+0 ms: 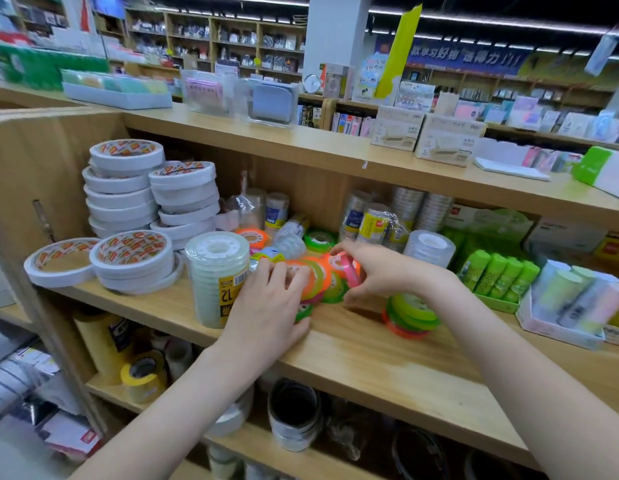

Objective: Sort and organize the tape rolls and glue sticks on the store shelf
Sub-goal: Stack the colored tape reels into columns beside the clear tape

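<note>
- The left hand (266,306) rests at the front of the wooden shelf (370,355), its fingers bent over the left end of a row of small neon tape rolls (318,282) — orange, green and pink, standing on edge and leaning on one another.
- The right hand (374,271) closes thumb and fingertips on a pink roll (351,271) at the right end of that row, holding it tilted just above the board.
- At 4 o'clock from the right hand, a low stack of green and orange rolls (410,315) lies flat on the shelf, just beside the wrist.
- At 9 o'clock from the left hand stands a shrink-wrapped column of clear tape (218,278), upright, touching or nearly touching the fingers; motion blur makes the contact hard to judge.
- Farther toward 9 and 10 o'clock, white double-sided tape rolls (128,209) are piled in uneven stacks, with a few laid flat at the shelf's front edge.
- At 12 o'clock from the hands, loose neon rolls and wrapped clear tape packs (374,225) crowd the back of the shelf.
- At 3 o'clock, green glue sticks (498,275) stand side by side in a tray — well apart from the neon rolls.
</note>
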### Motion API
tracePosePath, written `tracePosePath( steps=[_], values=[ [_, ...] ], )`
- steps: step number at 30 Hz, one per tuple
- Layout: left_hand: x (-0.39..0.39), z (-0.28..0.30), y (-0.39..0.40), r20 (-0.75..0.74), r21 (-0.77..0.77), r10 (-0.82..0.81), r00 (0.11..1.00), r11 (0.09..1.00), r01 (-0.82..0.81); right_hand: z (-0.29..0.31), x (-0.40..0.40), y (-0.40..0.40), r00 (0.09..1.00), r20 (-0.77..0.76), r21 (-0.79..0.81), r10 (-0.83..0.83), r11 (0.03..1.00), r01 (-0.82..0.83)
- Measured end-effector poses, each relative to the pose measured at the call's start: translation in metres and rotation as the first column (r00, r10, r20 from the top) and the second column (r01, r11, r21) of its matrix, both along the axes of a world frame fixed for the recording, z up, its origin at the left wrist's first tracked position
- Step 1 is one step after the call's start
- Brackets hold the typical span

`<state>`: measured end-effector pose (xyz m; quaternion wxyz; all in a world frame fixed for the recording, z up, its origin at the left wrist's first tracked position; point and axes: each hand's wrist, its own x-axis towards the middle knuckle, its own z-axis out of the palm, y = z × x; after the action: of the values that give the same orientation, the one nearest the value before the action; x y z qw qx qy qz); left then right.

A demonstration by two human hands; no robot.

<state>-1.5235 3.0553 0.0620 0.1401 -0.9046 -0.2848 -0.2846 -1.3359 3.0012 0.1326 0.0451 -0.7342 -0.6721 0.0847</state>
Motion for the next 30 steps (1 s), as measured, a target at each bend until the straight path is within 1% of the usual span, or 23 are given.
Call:
tracePosePath(
  steps=[2, 4, 5, 8, 11, 12, 14, 16, 19, 21, 25, 28, 30],
  values=[
    [0.001, 0.000, -0.001, -0.010, 0.016, 0.008, 1.000, 1.000, -0.008, -0.001, 0.001, 0.004, 0.996, 0.082, -0.006, -0.031, 0.999, 0.032],
    [0.001, 0.000, -0.001, -0.002, 0.036, 0.001, 1.000, 0.999, -0.001, -0.003, -0.002, 0.005, 0.990, 0.131, -0.091, -0.059, 0.993, 0.071],
    [0.000, 0.000, -0.001, 0.008, 0.044, -0.005, 1.000, 0.999, 0.004, -0.004, -0.002, 0.004, 0.988, 0.139, -0.120, -0.067, 0.989, 0.084],
    [-0.002, 0.000, 0.002, 0.045, 0.029, -0.046, 0.998, 0.999, 0.045, 0.000, -0.003, -0.004, 0.988, 0.137, -0.125, -0.066, 0.989, 0.083],
    [-0.005, -0.006, 0.005, 0.062, -0.009, -0.133, 0.989, 0.991, 0.133, 0.007, -0.001, -0.016, 0.990, 0.134, -0.147, -0.036, 0.988, 0.056],
    [-0.007, -0.009, 0.006, 0.058, -0.019, -0.166, 0.984, 0.986, 0.167, 0.008, -0.001, -0.018, 0.992, 0.125, -0.130, -0.031, 0.990, 0.047],
    [-0.008, -0.009, 0.008, 0.033, -0.014, -0.202, 0.979, 0.979, 0.202, 0.009, 0.001, -0.019, 0.993, 0.110, -0.046, -0.032, 0.998, 0.037],
    [-0.007, -0.005, 0.010, -0.002, -0.013, -0.205, 0.979, 0.979, 0.205, 0.008, 0.002, -0.016, 0.987, 0.157, -0.019, -0.042, 0.999, 0.046],
    [-0.002, 0.002, 0.012, -0.057, 0.018, -0.178, 0.982, 0.984, 0.179, 0.005, 0.001, -0.011, 0.975, 0.206, -0.143, -0.088, 0.983, 0.118],
    [0.001, 0.004, 0.013, -0.069, 0.012, -0.197, 0.978, 0.980, 0.198, 0.003, 0.000, -0.010, 0.980, 0.165, -0.176, -0.110, 0.975, 0.139],
    [0.002, 0.009, 0.014, -0.117, -0.010, -0.219, 0.969, 0.976, 0.219, 0.001, 0.002, -0.012, 0.985, 0.109, -0.143, -0.133, 0.979, 0.148],
    [0.000, 0.007, 0.015, -0.123, -0.064, -0.220, 0.968, 0.975, 0.214, -0.002, 0.005, -0.013, 0.985, 0.046, -0.042, -0.165, 0.985, 0.167],
    [0.000, 0.003, 0.015, -0.126, -0.070, -0.208, 0.970, 0.977, 0.200, -0.001, 0.004, -0.013, 0.986, -0.007, 0.034, -0.164, 0.986, 0.164]
  ],
)
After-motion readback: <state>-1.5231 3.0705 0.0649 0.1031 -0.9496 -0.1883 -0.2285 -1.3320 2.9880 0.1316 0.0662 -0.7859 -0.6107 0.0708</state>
